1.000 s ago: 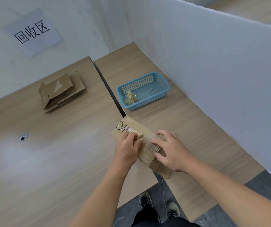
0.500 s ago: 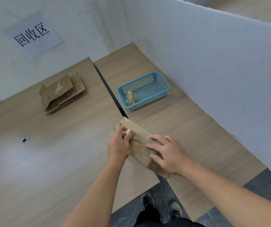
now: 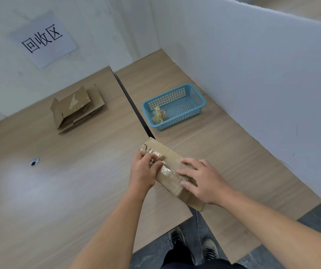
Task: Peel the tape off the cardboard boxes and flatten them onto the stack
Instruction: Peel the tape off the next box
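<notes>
A small taped cardboard box (image 3: 172, 158) lies across the seam of the two wooden tables, near the front edge. My left hand (image 3: 143, 171) pinches the clear tape (image 3: 158, 157) on the box's top at its left half, fingers curled. My right hand (image 3: 202, 180) lies flat on the box's right half, fingers spread, pressing it down. A stack of flattened cardboard boxes (image 3: 77, 108) sits far left near the wall.
A blue plastic basket (image 3: 196, 100) holding crumpled tape (image 3: 158, 116) stands behind the box on the right table. White partition walls close the back and right. A sign with characters (image 3: 43, 38) hangs on the back wall. A round cable hole (image 3: 34, 161) is at left.
My left hand has slid leftward along the box top with the tape between its fingers, then come back slightly. The right hand stays pressing the box.
</notes>
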